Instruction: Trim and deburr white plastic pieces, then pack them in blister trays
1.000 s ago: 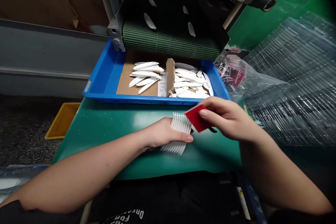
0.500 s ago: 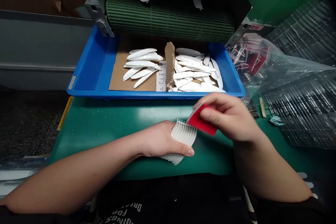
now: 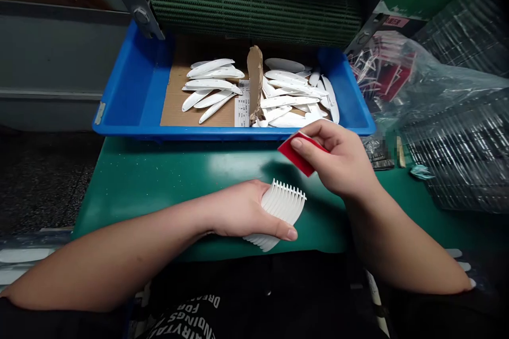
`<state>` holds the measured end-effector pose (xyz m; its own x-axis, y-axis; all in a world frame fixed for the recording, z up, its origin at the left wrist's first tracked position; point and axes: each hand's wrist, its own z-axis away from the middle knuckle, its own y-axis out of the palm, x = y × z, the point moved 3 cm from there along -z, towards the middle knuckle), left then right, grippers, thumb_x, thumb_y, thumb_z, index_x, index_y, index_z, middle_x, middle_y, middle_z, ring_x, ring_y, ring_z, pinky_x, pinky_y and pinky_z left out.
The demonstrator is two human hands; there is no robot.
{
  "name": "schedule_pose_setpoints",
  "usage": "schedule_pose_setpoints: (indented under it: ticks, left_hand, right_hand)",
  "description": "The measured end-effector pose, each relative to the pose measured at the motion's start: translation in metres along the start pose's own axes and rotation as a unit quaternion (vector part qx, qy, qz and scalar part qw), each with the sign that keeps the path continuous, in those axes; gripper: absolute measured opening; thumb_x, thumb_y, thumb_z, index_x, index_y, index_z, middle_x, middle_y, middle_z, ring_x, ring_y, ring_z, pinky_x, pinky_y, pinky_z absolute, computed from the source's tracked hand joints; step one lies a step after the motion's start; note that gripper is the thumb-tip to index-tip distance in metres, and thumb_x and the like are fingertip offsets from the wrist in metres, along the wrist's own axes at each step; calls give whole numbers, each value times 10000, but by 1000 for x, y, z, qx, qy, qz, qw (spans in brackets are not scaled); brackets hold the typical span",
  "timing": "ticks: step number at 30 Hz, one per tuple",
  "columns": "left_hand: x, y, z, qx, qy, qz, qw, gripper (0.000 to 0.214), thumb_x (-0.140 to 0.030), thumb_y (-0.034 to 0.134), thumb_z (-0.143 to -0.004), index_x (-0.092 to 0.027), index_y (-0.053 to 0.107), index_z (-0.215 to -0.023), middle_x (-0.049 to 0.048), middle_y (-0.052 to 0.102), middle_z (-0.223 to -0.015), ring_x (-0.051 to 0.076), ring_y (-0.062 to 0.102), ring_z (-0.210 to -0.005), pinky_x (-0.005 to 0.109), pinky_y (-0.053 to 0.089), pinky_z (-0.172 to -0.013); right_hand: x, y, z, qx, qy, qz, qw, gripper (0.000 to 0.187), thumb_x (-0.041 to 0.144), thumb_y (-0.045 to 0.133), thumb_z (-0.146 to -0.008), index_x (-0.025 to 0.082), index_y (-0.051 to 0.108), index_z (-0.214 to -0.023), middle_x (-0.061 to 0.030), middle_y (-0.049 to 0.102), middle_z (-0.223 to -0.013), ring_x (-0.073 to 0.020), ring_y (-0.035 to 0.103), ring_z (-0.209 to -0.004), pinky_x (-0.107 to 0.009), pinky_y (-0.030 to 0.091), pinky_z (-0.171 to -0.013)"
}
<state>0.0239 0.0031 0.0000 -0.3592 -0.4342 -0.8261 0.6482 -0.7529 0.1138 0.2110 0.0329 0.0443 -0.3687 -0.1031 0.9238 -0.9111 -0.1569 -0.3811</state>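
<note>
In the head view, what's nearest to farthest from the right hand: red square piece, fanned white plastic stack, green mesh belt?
1. Red square piece, in the right hand.
2. Fanned white plastic stack, in the left hand.
3. Green mesh belt, behind the blue plastic tray.

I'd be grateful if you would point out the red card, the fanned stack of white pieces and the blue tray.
Red card [image 3: 297, 156]: head view, on its exposed face.
Fanned stack of white pieces [image 3: 283, 206]: head view, on the middle of the stack.
Blue tray [image 3: 199, 133]: head view, on its front rim.

A black shirt [image 3: 258, 288] with white printed lettering [image 3: 186, 318] leaves the forearms [image 3: 111, 259] bare.
</note>
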Motion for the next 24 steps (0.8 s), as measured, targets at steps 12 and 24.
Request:
schedule_pose_setpoints:
  ticks: [12, 24]
  left_hand:
    - [2, 3, -2, -18, -9, -74, 997, 368, -485, 926, -679, -245, 755, -899, 5, 770, -848, 245, 707, -793, 290, 496, -614]
    - [-3, 3, 0, -22, -27, -100, 994, 366, -483, 922, -668, -237, 762, -886, 0, 769, -817, 236, 699, -744, 293, 484, -593]
  right_hand:
    - [4, 9, 5, 132, 52, -47, 989, 274, 469, 804, -917, 214, 707, -894, -35, 751, -760, -187, 659, -610, -293, 500, -522]
    - [2, 3, 2, 49, 27, 44, 997, 223, 419, 822, -902, 215, 733, -882, -38, 767, -789, -188, 672, -651, -282, 505, -546]
